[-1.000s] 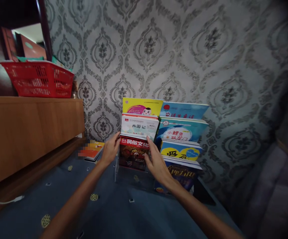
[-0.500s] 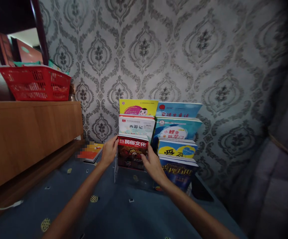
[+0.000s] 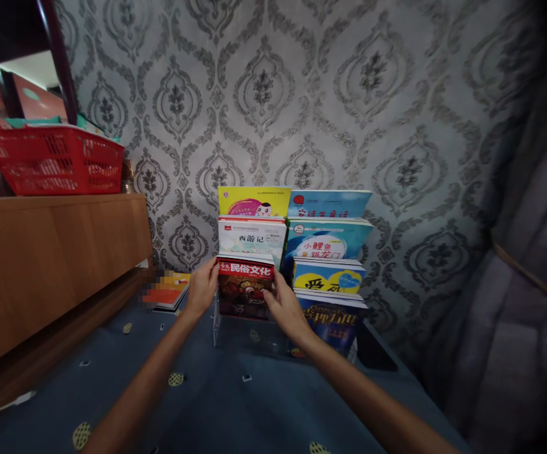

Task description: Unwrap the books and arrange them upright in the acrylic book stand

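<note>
A dark red book (image 3: 245, 293) stands in a clear stepped rack (image 3: 249, 334), between my two hands. At its left edge my left hand (image 3: 203, 287) is closed around the side. My right hand (image 3: 286, 309) grips the right edge, its thumb on the cover and the other fingers partly hidden behind. Just behind stands a white book (image 3: 253, 238), then a yellow book (image 3: 254, 200) at the back. To the right, the rack holds a light blue book (image 3: 330, 202), a teal book (image 3: 327, 236), a blue and yellow book (image 3: 327, 277) and a dark blue book (image 3: 332, 325).
Orange-covered books (image 3: 166, 291) lie on the blue cloth (image 3: 202, 403) to the left. A wooden cabinet (image 3: 60, 246) carries a red basket (image 3: 50, 161). A flat black object (image 3: 375, 347) lies right of the rack, near a curtain (image 3: 491, 353). A white cable (image 3: 3, 403) runs at lower left.
The view has shifted slightly, so the scene sits a little further left. Both hands keep hold of the dark red book, which stays in about the same place in the rack.
</note>
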A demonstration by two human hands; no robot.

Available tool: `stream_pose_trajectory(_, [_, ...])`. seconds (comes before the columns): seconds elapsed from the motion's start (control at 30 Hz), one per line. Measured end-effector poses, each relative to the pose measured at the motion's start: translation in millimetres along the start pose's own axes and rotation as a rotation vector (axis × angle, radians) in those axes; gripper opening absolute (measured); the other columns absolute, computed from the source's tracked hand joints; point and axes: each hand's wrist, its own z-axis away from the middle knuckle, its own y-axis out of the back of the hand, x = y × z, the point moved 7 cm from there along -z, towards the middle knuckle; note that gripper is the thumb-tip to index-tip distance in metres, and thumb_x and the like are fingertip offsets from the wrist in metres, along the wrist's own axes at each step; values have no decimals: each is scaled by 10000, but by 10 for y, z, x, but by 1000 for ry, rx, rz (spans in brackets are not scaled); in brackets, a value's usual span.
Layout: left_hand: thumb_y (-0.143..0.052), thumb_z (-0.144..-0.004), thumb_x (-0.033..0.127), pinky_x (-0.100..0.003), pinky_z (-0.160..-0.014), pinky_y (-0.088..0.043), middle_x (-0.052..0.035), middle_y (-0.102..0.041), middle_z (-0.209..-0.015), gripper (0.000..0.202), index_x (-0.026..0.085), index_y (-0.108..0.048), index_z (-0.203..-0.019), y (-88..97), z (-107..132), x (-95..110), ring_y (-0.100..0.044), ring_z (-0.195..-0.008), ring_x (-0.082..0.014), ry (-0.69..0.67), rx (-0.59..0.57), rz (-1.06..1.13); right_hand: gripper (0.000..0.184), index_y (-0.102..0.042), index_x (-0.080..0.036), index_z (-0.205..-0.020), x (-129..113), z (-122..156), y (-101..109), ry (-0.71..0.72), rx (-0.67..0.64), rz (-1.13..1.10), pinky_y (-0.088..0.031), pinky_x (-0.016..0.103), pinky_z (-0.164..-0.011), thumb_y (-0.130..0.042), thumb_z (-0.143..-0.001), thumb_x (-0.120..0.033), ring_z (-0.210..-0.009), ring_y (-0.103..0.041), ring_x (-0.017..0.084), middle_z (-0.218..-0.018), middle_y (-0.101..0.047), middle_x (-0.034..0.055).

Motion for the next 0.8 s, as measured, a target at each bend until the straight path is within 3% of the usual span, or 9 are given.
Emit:
stream_pose_trajectory(0.13, [-448,-983,249,-391,-968,-530,-116,-716,-1241,357,154,-658,-1256,-16,25,-57,-682,-1101,-253,25,3,3,650,-382,-218,-1526,12,17,5,8,-4,-15,-443,527,-1103,-503,-888,-258,-1299,-570,287,-1444,-577,113])
stream_pose_trajectory(0.37, [-457,-990,281,-415,-1008,-520,-130,-697,-1274,377,148,-619,-1304,-46,63,-131,-665,-1149,-255,22,-10,27,654,-367,-188,-1531,43,22,1,-7,-19,-23,-418,532,-1125,-504,-896,-263,-1345,-532,289,-1471,-551,130])
stream_pose_trajectory(0.5, [-445,-998,284,-403,-1016,-511,-132,-688,-1282,368,160,-608,-1304,-41,196,-221,-653,-1169,-245,7,10,-13,673,-329,-213,-1551,29,53,-21,-9,-31,-46,-424,527,-1126,-498,-900,-246,-1342,-540,281,-1488,-537,112])
stream_pose_trajectory(0.57, [-419,-1009,286,-400,-1029,-503,-132,-686,-1272,366,157,-598,-1300,-24,349,-339,-647,-1175,-234,7,6,-84,687,-299,-207,-1565,19,116,-21,-3,-38,-34,-411,539,-1135,-493,-908,-253,-1376,-504,291,-1519,-501,121])
stream_pose_trajectory(0.63, [-395,-1017,277,-392,-1073,-473,-125,-661,-1309,366,165,-582,-1310,-34,544,-538,-612,-1233,-220,46,-82,-256,693,-256,-207,-1583,-6,226,-9,31,-48,-5,-387,548,-1153,-478,-930,-267,-1420,-446,296,-1562,-442,126])
stream_pose_trajectory(0.73, [-424,-988,224,-380,-1129,-419,-147,-601,-1386,375,142,-565,-1325,-10,834,-958,-533,-1331,-229,173,-272,-541,697,-164,-259,-1608,-48,496,1,112,-82,65,-378,543,-1169,-450,-973,-276,-1459,-386,280,-1620,-346,90])
stream_pose_trajectory(0.8, [-446,-952,178,-429,-1145,-394,-211,-556,-1421,406,80,-553,-1331,75,951,-1232,-492,-1368,-282,259,-318,-631,694,-113,-278,-1614,-39,738,-29,137,-123,112,-377,529,-1177,-431,-997,-284,-1478,-350,267,-1641,-299,76])
